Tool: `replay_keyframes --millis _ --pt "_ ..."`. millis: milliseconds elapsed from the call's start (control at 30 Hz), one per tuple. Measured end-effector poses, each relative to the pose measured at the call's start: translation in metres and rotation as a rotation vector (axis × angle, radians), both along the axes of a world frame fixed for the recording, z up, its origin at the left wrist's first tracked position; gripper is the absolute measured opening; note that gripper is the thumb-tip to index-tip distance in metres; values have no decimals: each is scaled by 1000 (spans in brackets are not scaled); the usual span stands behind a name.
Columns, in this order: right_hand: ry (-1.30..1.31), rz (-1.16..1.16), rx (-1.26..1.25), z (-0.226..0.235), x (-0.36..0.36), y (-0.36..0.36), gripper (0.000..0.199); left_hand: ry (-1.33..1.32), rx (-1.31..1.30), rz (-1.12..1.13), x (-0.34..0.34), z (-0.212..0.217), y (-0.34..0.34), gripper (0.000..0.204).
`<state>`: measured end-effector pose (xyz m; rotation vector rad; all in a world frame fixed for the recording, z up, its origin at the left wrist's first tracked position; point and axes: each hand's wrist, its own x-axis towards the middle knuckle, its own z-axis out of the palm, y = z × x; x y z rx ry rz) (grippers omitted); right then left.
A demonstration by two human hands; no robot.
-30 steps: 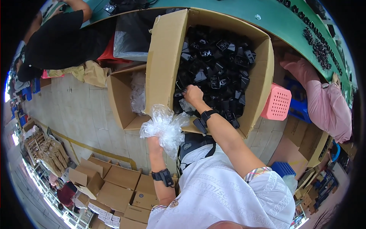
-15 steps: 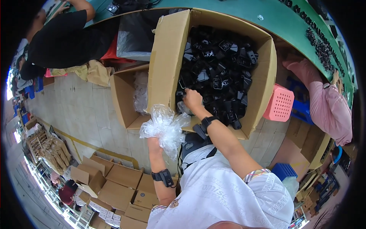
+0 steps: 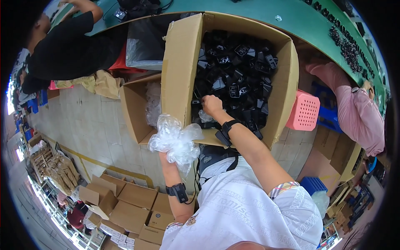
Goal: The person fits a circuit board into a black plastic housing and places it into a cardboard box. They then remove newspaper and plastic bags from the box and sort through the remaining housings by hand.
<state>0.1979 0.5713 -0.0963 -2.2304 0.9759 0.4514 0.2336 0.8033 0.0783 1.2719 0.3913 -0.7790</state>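
A big cardboard box (image 3: pixel 182 66) stands in front of me, filled with black plastic parts (image 3: pixel 233 77) that have glossy, angular faces. My right hand (image 3: pixel 213 106) reaches over its near left side, fingers curled down among the parts. What it grips is hidden. A crumpled piece of clear plastic (image 3: pixel 206 117) shows just below that hand. My left hand (image 3: pixel 164 155) is wrapped round a bunch of clear plastic bags (image 3: pixel 177 139) beside the box's near left corner; the bags cover its fingers.
A smaller open carton (image 3: pixel 130 107) with clear plastic inside adjoins the box on its left. A pink perforated stool (image 3: pixel 305 111) stands to the right. Beyond runs a green worktable (image 3: pixel 250 17), with a person in black at left and one in pink at right. Stacked cartons (image 3: pixel 129 214) lie behind me, left.
My right hand has shifted slightly within the box, and more of the clear plastic below it shows. The left hand still holds the bunch of bags. The whole view has shifted a little.
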Motion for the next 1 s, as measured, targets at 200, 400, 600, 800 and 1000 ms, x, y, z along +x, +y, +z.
replay_keyframes --millis 200,400,600,800,1000 --pt "-216 -111 68 14 -22 1 16 -91 324 13 -8 2 22 51" --pt "-502 -457 407 60 -67 -17 14 -166 306 -26 -15 37 0 51" --pt "-498 -426 503 73 -100 -43 13 -201 349 -94 -13 17 -2 51" --pt "-655 -471 375 81 -107 -78 6 -13 47 130 6 -19 -5 43" --pt "-788 -437 452 96 -115 -71 9 -83 161 101 -7 24 -50 43"
